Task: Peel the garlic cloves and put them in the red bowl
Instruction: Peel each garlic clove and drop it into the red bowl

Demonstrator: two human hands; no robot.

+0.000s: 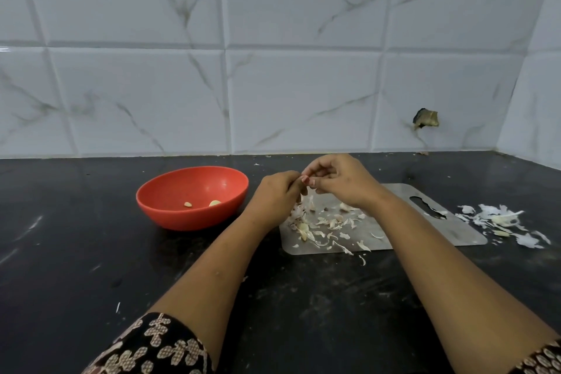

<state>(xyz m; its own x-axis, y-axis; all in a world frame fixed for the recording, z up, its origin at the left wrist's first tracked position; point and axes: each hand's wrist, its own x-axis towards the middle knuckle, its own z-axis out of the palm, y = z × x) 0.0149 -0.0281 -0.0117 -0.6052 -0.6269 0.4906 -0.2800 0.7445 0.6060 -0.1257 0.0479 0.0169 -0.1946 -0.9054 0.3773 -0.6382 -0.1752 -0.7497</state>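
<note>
Steel board [449, 231] strewn with skins [329, 223] sits between red bowl [188, 218] and peel heap [498, 218].

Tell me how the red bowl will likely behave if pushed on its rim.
The red bowl looks like plastic holding only two peeled cloves, so it is probably light. Its rounded wall narrows toward the base, so a push on the rim may rock or tip it. The dark counter looks smooth, so it could slide.

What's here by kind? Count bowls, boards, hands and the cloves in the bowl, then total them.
Red bowl: 1
Peeled cloves in the bowl: 2
Steel cutting board: 1
Hands: 2, left hand and right hand, both pinching one garlic clove
Total: 6
</note>
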